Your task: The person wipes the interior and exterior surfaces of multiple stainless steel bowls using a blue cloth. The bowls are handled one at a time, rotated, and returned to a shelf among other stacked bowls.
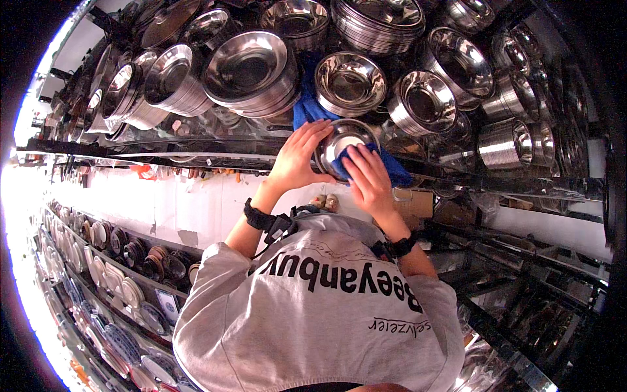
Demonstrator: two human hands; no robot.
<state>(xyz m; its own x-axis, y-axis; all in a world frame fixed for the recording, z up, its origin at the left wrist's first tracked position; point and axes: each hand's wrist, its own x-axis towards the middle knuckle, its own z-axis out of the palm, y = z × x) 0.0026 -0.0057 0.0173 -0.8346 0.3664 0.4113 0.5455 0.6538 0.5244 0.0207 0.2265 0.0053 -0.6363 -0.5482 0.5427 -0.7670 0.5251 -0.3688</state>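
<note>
In front of me is a small shiny metal bowl [349,131], at the front edge of the shelf. My left hand [304,156] grips its left side, fingers along the far rim and thumb near the close rim. Inside the bowl, my right hand [368,179] presses a blue cloth [394,169] against the metal. Part of the cloth hangs out over the right rim. A second blue cloth [307,100] lies on the shelf beyond the bowl, partly under a short stack of metal bowls [350,83].
Stacks of wide metal basins [250,73] and deeper bowls [423,103] crowd the glass shelf. Its dark front edge [220,159] runs across before me. Racks of plates [115,284] stand behind me at left. A cardboard box [416,205] sits below the shelf at right.
</note>
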